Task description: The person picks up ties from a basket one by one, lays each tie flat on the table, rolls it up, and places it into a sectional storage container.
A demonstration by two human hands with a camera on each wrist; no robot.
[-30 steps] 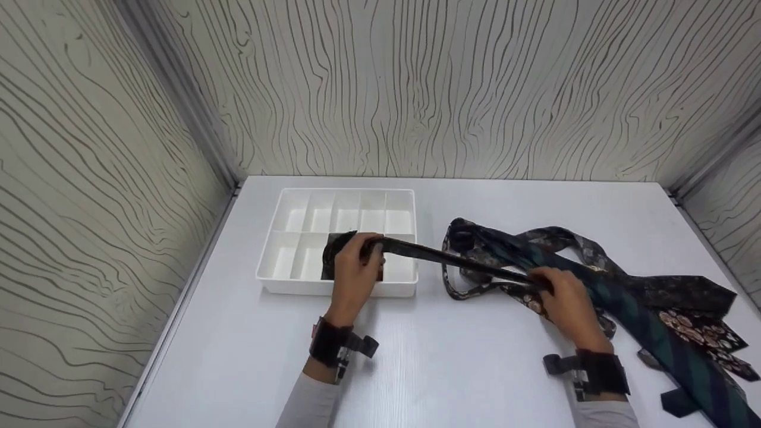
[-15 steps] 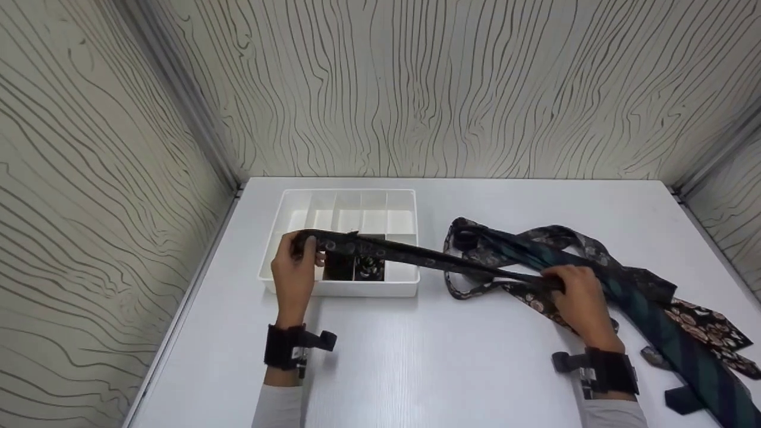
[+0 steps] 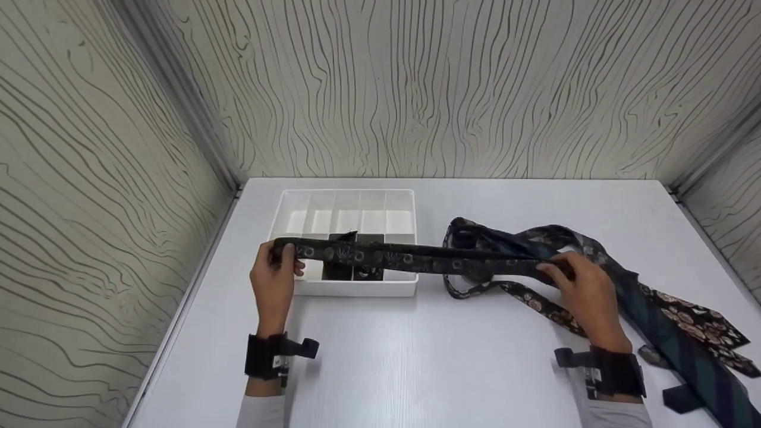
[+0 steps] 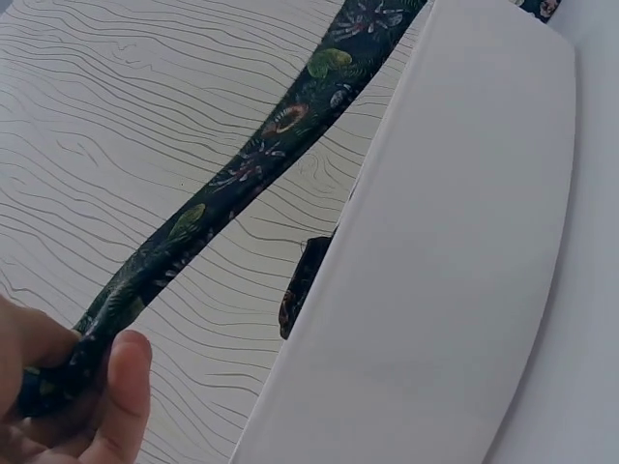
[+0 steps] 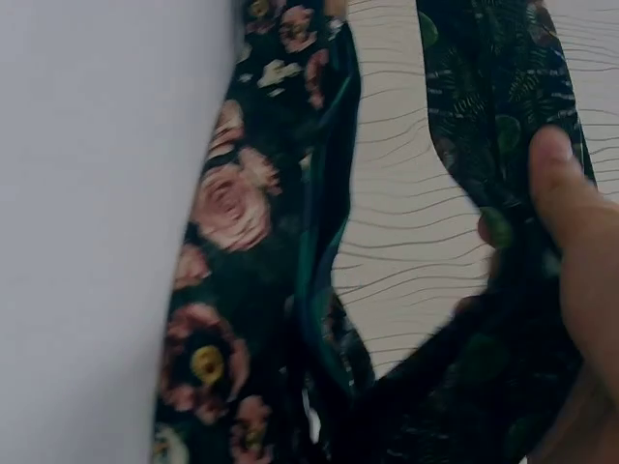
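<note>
A dark necktie (image 3: 410,258) with a small botanical print is stretched nearly level between both hands, above the table. My left hand (image 3: 273,282) pinches it at the left, over the front left of a white divided tray (image 3: 357,289). At the other side my right hand (image 3: 585,294) grips the same necktie between thumb and fingers. In the left wrist view the necktie (image 4: 242,174) runs up and away from the thumb. The right wrist view shows it (image 5: 503,106) folding down past the right thumb. Dark rolled ties (image 3: 337,271) sit in front compartments of the tray, partly hidden behind the stretched necktie.
Several ties lie in a heap at the right: a green-and-navy striped tie (image 3: 672,342), a rose-print tie (image 3: 692,315) and a thin floral tail (image 3: 535,300). Patterned wall panels (image 3: 446,89) stand behind and beside the white table (image 3: 428,362).
My left hand has moved left from over the tray's middle, drawing the necktie out to a longer span. My right hand has shifted slightly right; the necktie's wide end has left the heap's right side.
</note>
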